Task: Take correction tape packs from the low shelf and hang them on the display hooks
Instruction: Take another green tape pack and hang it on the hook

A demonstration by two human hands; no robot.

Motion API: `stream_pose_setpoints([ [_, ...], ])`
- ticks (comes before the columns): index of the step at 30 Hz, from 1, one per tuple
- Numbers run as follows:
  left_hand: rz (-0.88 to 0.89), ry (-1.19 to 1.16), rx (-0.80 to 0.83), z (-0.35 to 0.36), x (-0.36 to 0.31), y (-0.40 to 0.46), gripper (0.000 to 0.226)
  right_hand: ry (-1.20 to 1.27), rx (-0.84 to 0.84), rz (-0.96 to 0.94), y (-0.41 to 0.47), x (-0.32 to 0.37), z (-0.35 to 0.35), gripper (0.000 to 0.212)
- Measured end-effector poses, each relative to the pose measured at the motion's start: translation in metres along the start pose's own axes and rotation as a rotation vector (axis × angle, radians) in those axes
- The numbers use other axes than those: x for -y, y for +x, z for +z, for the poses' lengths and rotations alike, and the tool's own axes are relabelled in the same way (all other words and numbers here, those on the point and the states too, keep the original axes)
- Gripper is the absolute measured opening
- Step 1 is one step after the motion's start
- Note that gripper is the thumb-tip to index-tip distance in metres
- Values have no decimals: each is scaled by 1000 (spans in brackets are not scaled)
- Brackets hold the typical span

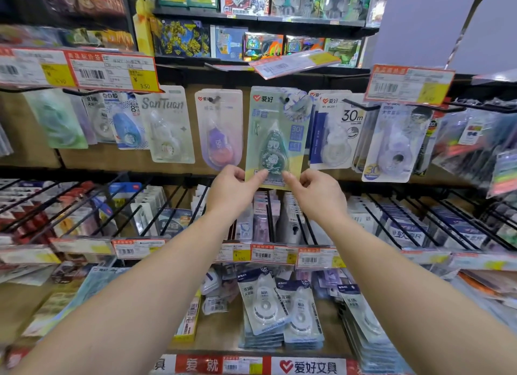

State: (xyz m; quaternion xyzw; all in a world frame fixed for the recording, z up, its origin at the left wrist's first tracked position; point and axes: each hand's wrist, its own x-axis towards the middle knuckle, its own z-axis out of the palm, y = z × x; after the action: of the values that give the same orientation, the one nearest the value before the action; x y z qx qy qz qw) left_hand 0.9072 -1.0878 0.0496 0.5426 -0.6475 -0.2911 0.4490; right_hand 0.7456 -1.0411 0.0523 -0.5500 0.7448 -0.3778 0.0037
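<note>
Green correction tape pack [275,139] is pinched at its bottom edge by both hands: left hand [233,191] on the lower-left corner, right hand [317,195] on the lower-right, thumb & fingers pressed on the card. Top hole sits at the display hook [286,99] above the hands; can't tell if it's fully seated. Judging by this, the pack is nearly hung w/ others behind it. Below the forearms, more packs [279,304] lie stacked on the low shelf [221,330], so plenty left to hang
</note>
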Motion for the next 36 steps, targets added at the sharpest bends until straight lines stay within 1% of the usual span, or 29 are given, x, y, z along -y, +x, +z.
stream_pose_setpoints([
  [15,-53,-12,-67,15,1,13,52,12,58,-8,21,-7,8,55],
  [23,-95,35,-52,14,-6,9,54,-7,87,12,22,-5,6,57],
  [26,-106,52,-12,11,-6,7,60,-10,93,36,17,-3,4,56],
  [28,-101,78,43,8,-5,4,63,-3,95,45,12,-1,3,51],
  [31,-90,154,123,1,-3,-3,67,-1,98,66,2,1,2,54],
  [34,-53,280,189,-9,6,-8,69,-37,85,75,-10,4,2,60],
  [36,8,433,213,-17,13,-11,70,-110,93,73,-19,9,2,65],
])
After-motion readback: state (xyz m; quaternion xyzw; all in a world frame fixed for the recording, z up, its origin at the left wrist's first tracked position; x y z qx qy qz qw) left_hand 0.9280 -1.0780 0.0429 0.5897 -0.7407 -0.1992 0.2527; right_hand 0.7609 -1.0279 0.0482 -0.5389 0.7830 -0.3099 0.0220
